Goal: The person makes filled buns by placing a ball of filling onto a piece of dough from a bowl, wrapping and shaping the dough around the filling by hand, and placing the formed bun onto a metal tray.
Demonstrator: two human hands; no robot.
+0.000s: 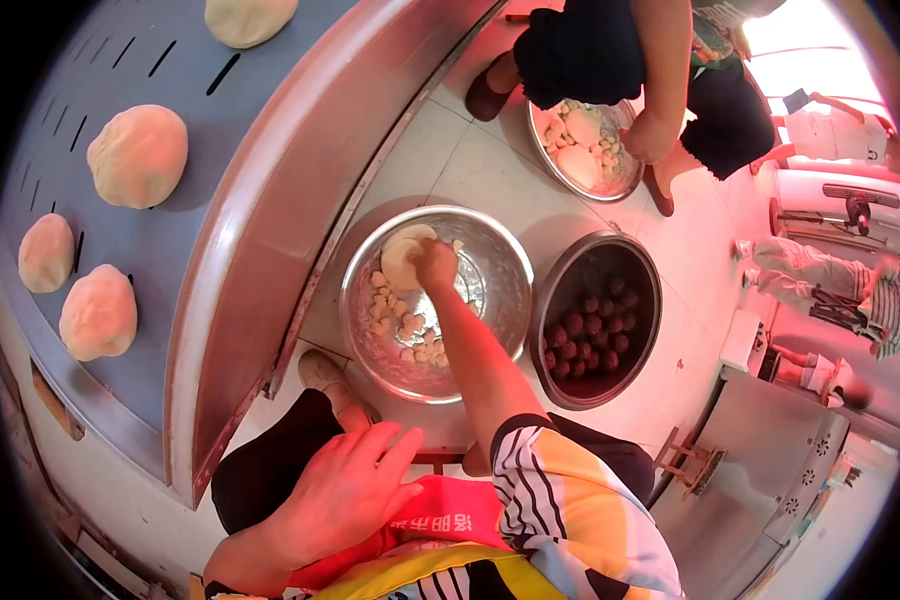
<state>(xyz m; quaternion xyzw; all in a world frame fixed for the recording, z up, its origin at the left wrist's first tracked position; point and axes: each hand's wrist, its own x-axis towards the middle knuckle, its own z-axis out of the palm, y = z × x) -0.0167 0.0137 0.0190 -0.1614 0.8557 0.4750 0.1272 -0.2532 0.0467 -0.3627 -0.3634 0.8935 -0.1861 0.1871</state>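
My right hand (434,266) reaches into a wide steel bowl (510,350), its fingers closed on the edge of a pale lump of dough (400,258). Small torn dough pieces (410,324) lie scattered over the bowl's floor, below the lump. My left hand (355,490) is held over my lap, in front of a red apron (455,505), with fingers stretched out and nothing in them. Its fingertips are well apart from the bowl.
A dark basin (650,350) of round dark balls (592,335) stands right of the bowl. Beyond, another person's hand (650,138) is at a second bowl (610,196) of dough pieces. On the left, dough balls (140,156) sit on a slotted grey surface (195,120) with a raised metal side.
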